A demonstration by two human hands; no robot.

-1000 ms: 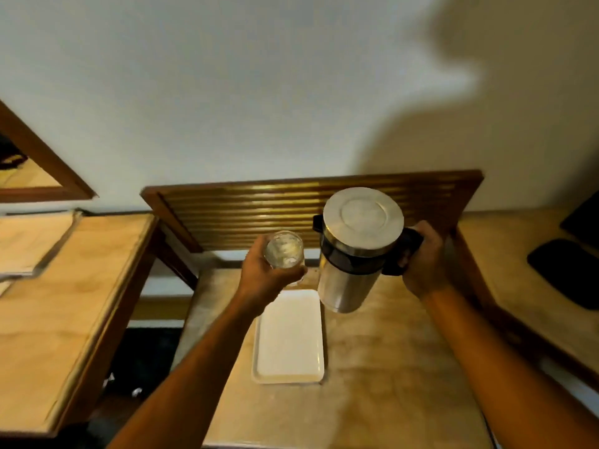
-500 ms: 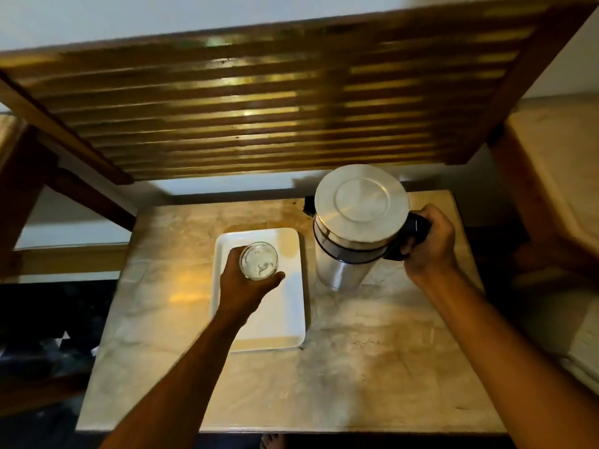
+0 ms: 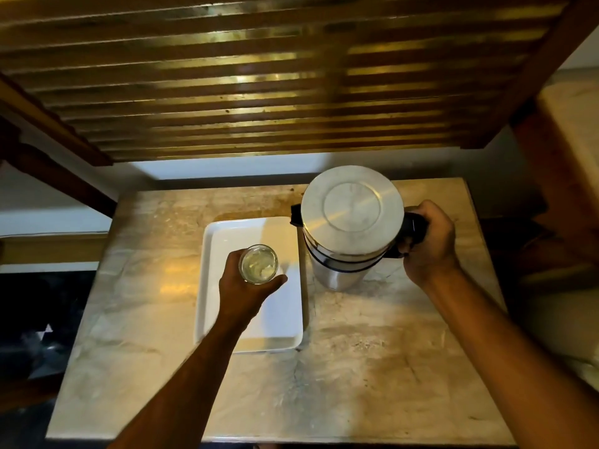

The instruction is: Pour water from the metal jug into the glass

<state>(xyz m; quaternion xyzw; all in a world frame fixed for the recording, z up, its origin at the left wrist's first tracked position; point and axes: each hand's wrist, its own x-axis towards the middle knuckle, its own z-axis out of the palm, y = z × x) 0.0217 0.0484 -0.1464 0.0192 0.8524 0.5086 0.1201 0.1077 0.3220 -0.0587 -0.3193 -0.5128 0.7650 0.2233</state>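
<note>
The glass (image 3: pixel 258 264) was held upright in the left hand (image 3: pixel 241 294), fingers (image 3: pixel 278 280) wrapped round its wall, over the white tray (image 3: pixel 227 234). Whether its base touched the tray couldn't be told from above. Something pale and glinting was seen inside, prob. water, level unclear. The tray was likely placed there to catch drips, w/ the glass kept over it for that reason.

The metal jug (image 3: pixel 351 222) was gripped by its black handle (image 3: pixel 413 226) in the right hand (image 3: pixel 428 244), fingers closed tight round it. The jug was seen upright, lid on, just beside the tray's right edge; its base appeared at or near the marble-look worktop (image 3: pixel 372 367), contact not certain. The spout (image 3: pixel 295 215) was turned toward the tray side, which suits a pour to the left w/o re-gripping.

No stream was seen; pouring judged either finished or not begun. No brand, label or writing could be read on jug, glass or tray.
</note>
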